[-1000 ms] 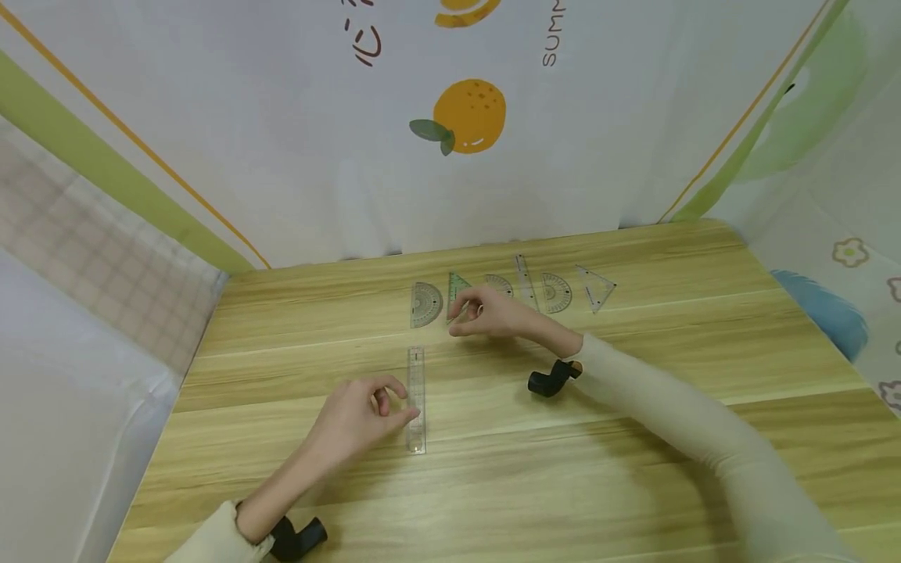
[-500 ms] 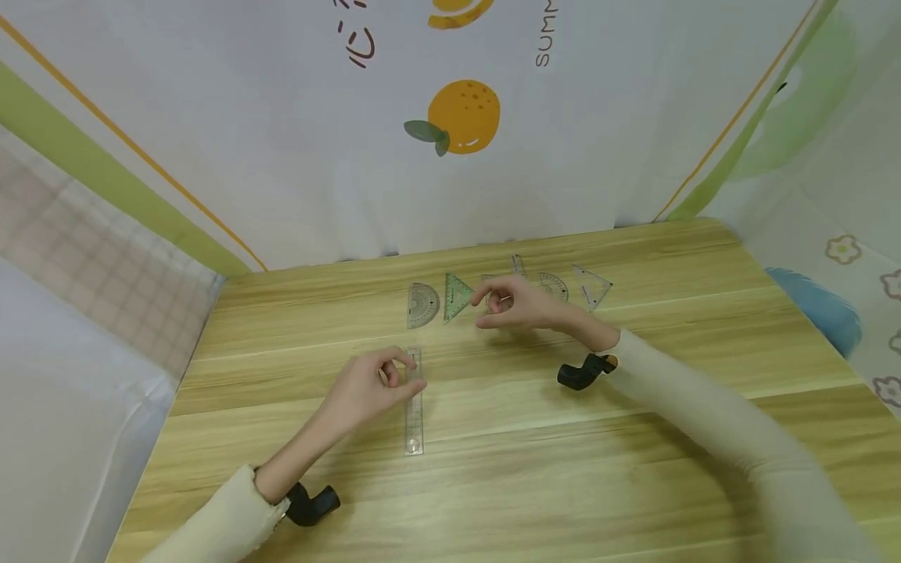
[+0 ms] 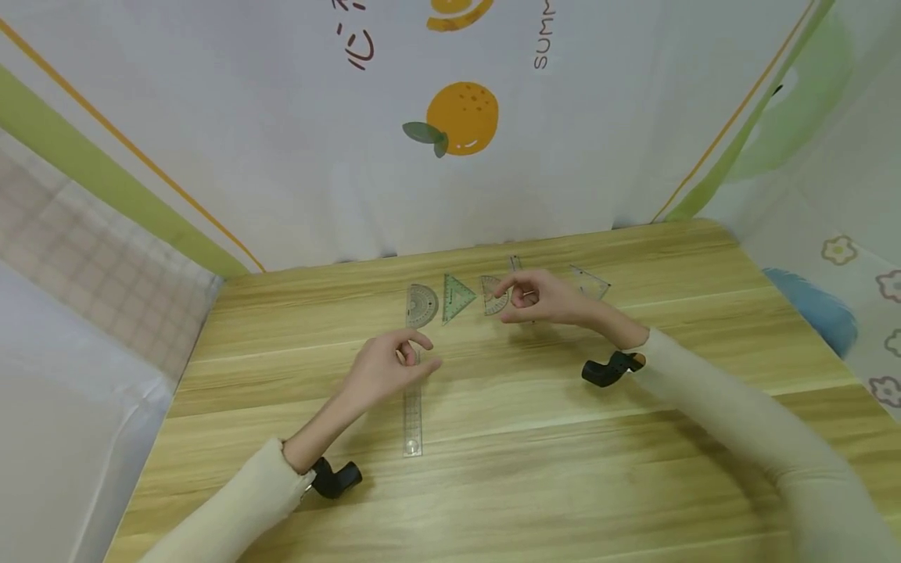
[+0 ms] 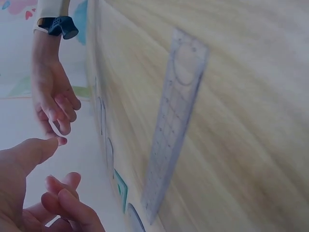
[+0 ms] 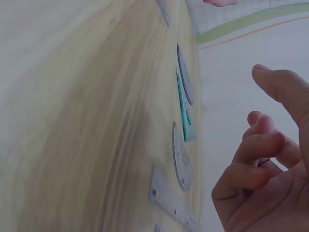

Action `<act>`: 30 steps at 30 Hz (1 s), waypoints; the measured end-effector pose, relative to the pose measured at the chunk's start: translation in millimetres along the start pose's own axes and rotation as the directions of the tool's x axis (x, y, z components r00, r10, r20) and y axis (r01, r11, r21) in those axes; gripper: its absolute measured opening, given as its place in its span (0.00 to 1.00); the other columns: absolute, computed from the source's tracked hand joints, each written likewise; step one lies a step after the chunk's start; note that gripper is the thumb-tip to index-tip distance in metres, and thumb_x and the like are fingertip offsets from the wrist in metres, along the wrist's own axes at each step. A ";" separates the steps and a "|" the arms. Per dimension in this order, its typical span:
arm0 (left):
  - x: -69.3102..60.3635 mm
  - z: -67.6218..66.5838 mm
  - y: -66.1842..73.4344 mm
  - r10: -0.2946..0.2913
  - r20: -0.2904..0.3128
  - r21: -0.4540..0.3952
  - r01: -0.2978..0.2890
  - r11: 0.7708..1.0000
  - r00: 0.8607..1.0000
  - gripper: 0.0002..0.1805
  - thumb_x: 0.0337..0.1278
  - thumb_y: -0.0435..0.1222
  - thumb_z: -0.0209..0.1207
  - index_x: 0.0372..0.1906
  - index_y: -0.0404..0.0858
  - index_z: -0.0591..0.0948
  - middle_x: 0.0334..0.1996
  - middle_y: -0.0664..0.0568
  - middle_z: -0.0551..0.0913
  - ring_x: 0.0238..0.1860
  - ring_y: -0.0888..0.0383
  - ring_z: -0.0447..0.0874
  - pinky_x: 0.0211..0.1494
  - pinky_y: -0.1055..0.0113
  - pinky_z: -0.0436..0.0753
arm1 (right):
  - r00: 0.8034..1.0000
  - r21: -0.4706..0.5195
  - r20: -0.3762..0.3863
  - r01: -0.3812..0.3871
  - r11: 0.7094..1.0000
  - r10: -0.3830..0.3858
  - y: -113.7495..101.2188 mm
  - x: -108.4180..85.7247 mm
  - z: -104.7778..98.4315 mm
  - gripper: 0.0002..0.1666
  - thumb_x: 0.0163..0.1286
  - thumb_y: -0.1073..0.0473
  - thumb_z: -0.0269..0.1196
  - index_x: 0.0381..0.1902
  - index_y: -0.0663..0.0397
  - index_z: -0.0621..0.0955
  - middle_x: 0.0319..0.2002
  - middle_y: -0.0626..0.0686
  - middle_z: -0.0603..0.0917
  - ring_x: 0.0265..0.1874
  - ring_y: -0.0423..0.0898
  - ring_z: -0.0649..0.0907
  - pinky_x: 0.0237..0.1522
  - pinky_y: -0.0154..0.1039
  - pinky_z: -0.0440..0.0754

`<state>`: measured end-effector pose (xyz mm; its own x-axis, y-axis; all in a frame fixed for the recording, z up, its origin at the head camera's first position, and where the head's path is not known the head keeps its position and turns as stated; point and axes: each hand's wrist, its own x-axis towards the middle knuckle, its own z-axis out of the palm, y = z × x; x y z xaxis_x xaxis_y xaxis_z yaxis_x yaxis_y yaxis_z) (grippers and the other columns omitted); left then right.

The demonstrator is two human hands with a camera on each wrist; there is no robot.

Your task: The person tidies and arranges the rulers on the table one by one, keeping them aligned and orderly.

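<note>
My left hand (image 3: 383, 367) hovers over the far half of a clear ruler (image 3: 412, 426) lying lengthwise on the table, thumb and forefinger apart with nothing between them. In the left wrist view the whole ruler (image 4: 175, 121) shows, apart from that hand. My right hand (image 3: 547, 299) hangs above the back row, loosely curled and holding nothing. Beside its fingertips lies a clear protractor (image 3: 490, 297). A second ruler (image 3: 515, 262) is partly covered by this hand in the head view. Further left lie a green set square (image 3: 457, 299) and a greyish protractor (image 3: 422, 305).
A clear set square (image 3: 591, 280) lies at the right end of the row, partly behind the right hand. The wooden table (image 3: 535, 485) meets a white printed curtain (image 3: 317, 156) along its back edge.
The right hand has moved right along the row, uncovering the green set square and a protractor. The left hand has moved forward and slightly right over the ruler. The tools have stayed put.
</note>
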<state>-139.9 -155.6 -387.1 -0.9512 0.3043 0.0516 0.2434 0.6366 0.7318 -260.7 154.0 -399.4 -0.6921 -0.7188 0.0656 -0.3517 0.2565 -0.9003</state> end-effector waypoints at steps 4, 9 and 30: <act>7.2 2.7 2.6 0.034 0.012 -0.017 -0.034 0.999 0.999 0.17 0.60 0.41 0.72 0.46 0.33 0.85 0.21 0.57 0.78 0.20 0.59 0.72 0.31 0.62 0.74 | 1.000 -0.027 -0.015 -0.018 0.999 0.018 1.6 -4.2 -5.7 0.24 0.68 0.63 0.71 0.57 0.69 0.78 0.30 0.56 0.76 0.25 0.46 0.71 0.29 0.36 0.71; 15.5 4.7 6.4 0.042 0.031 -0.034 -0.041 0.999 0.999 0.17 0.60 0.42 0.71 0.47 0.34 0.85 0.22 0.56 0.77 0.19 0.60 0.70 0.29 0.62 0.73 | 0.999 -0.058 -0.034 -0.010 0.998 0.008 2.5 -7.6 -10.9 0.24 0.67 0.63 0.72 0.57 0.69 0.78 0.30 0.56 0.76 0.26 0.47 0.72 0.30 0.36 0.72; 56.7 23.8 16.5 0.014 0.066 -0.081 -0.009 0.997 0.998 0.21 0.62 0.46 0.69 0.51 0.34 0.85 0.23 0.52 0.79 0.16 0.61 0.65 0.23 0.65 0.69 | 0.999 -0.039 -0.002 -0.045 0.998 0.045 2.3 -11.4 -26.4 0.26 0.70 0.63 0.69 0.60 0.72 0.75 0.29 0.58 0.76 0.24 0.49 0.75 0.30 0.38 0.76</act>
<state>-185.3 -111.0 -388.3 -0.9330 0.3594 0.0168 0.2353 0.5743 0.7841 -270.2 179.8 -390.9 -0.7084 -0.7053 0.0262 -0.3447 0.3134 -0.8848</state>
